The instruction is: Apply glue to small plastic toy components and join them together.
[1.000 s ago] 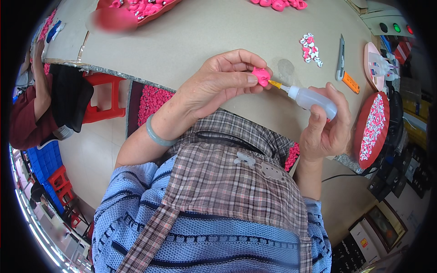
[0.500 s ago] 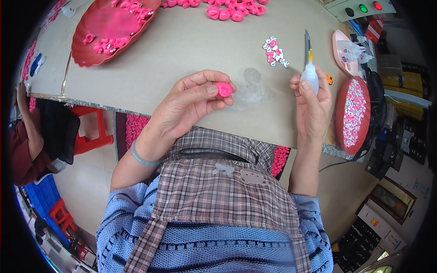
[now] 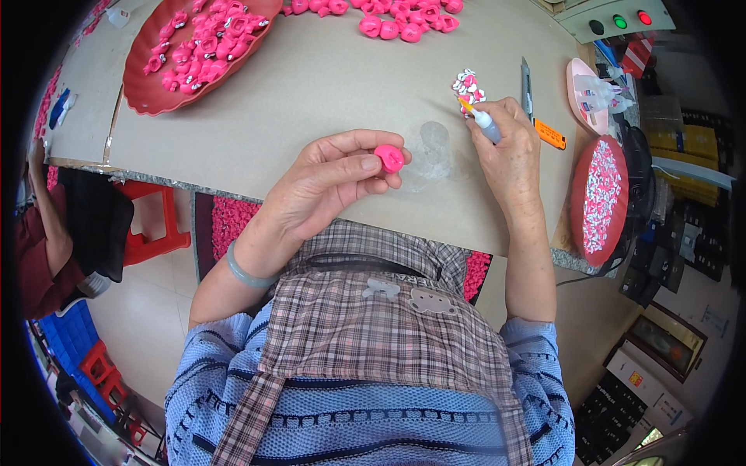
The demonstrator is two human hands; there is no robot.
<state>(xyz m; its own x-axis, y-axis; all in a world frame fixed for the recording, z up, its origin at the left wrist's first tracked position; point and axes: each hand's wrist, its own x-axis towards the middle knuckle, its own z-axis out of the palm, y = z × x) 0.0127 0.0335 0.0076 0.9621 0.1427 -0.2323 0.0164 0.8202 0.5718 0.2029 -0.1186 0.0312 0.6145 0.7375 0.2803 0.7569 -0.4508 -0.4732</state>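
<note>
Pink piece (image 3: 389, 158) sits above the surface (image 3: 311, 101), pinched by left hand (image 3: 330, 175). Right hand (image 3: 510, 151), grip closed around bottle (image 3: 486, 126), has shifted toward pink-and-white bits (image 3: 466, 81); yellow nozzle (image 3: 466, 106) is clear of the piece.

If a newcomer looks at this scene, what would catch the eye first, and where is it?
Probably the large red bowl of bright pink pieces, at the upper left of the table. Next, near the middle, the left hand pinches one round pink piece, while to its right the right hand holds a small bottle with a yellow tip.
</note>
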